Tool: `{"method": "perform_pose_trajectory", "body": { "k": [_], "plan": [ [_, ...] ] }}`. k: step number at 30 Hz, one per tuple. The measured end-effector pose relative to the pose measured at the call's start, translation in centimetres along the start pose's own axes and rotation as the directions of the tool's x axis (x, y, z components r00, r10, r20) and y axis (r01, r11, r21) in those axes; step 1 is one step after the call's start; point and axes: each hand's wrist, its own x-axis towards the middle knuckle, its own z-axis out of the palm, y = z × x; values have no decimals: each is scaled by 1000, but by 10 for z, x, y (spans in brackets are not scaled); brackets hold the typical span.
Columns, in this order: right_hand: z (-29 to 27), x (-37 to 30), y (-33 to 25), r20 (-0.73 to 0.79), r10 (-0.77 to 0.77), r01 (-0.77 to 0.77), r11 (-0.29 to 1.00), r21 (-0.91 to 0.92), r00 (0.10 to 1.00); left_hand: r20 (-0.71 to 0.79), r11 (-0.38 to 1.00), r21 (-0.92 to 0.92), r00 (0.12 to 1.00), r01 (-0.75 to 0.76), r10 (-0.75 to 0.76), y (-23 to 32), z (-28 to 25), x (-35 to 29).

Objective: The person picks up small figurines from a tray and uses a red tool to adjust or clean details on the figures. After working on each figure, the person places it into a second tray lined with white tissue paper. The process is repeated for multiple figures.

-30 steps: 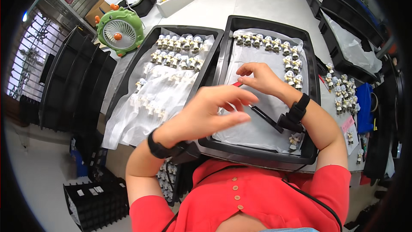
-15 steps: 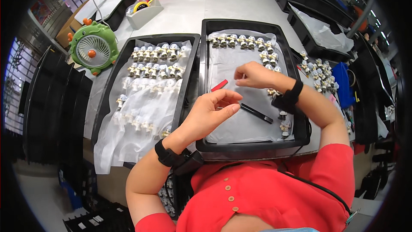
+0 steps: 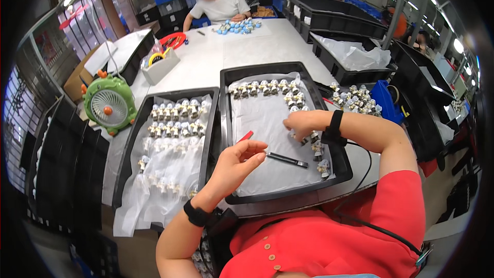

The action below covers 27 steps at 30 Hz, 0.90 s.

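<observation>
Figurines [image 3: 266, 88], small with pale heads, stand out from where I am: they run in a row along the far side of the right-hand tray [image 3: 262, 67] and in a band down its right side, near the corner closest to the person. The middle and left of that tray show only white lining [image 3: 254, 113], so I'd call it partly filled, with many more figurines in a loose pile [image 3: 358, 99] on the table just beyond its right side. The left-hand tray [image 3: 180, 93] looks much fuller, several rows deep, the nearer ones veiled by thin white sheets [image 3: 129, 208]. In the far row, heads point away from the person and dark feet toward them, each long axis running near to far, across the row. The right hand [image 3: 303, 122] is bent down over the right band, fingers curled; whether it pinches a figurine I can't tell. The left hand [image 3: 234, 164] hangs loosely spread, thumb apart from the fingers, its tips by a slim black tool [image 3: 287, 159].
</observation>
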Motion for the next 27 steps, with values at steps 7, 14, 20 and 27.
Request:
{"method": "perform_pose_trajectory", "body": {
  "k": [7,14,20,27],
  "plan": [
    [-77,-21,-73,-679,-261,603,726,331,686,-389,911,-412,908,-22,-154,9,1,-3],
    [-63,-10,-99,-745,-244,779,300,550,620,-158,714,-686,987,-139,41,1,-18,-4],
    [-36,16,-88,-707,-232,744,208,635,668,-305,870,-481,951,-113,-46,-9,-15,0],
    [-39,5,-96,-766,-243,789,358,499,595,-408,910,-387,913,-148,-25,-15,-15,5]
  ]
}}
